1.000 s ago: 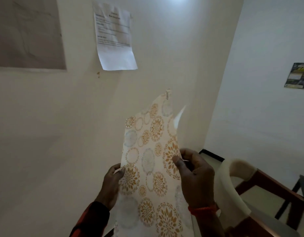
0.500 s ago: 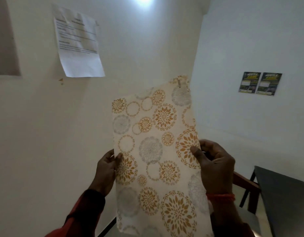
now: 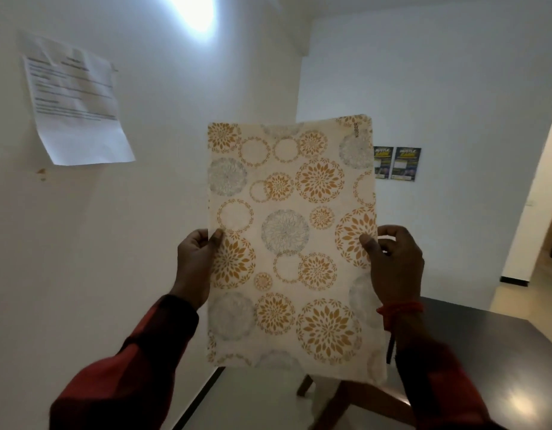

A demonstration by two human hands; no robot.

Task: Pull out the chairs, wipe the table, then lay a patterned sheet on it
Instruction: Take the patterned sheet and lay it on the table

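1. The patterned sheet point(image 3: 291, 243) fills the centre of the frame, held up flat and upright in the air, its orange and grey flower circles facing the camera.
2. The left hand point(image 3: 195, 262) pinches the sheet's left edge, thumb on the front, fingers curled behind.
3. The right hand point(image 3: 394, 262) grips the right edge the same way, thumb pressed on the print; a red thread point(image 3: 398, 308) circles that wrist.
4. Red sleeves point(image 3: 128, 367) run to the bottom corners of the frame.
5. The dark table point(image 3: 485, 352) lies at lower right, behind the sheet's lower corner.
6. A wooden chair point(image 3: 346, 401) shows below the sheet, partly hidden.
7. A printed paper notice point(image 3: 76, 103) hangs at upper left; two dark posters point(image 3: 397, 164) sit just right of the sheet's upper part.
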